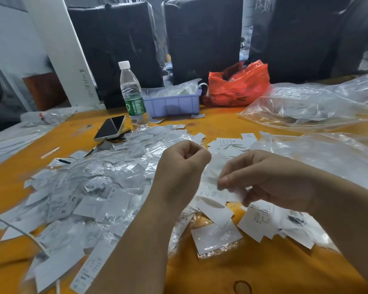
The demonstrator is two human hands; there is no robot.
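Label [210, 193], thin white rectangle, pinched by right hand [263, 179].

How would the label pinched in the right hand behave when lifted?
Probably floppy: the label droops and curls below the right hand. Likely very light: it looks thin, like the loose labels on the table, so a draught might shift it.
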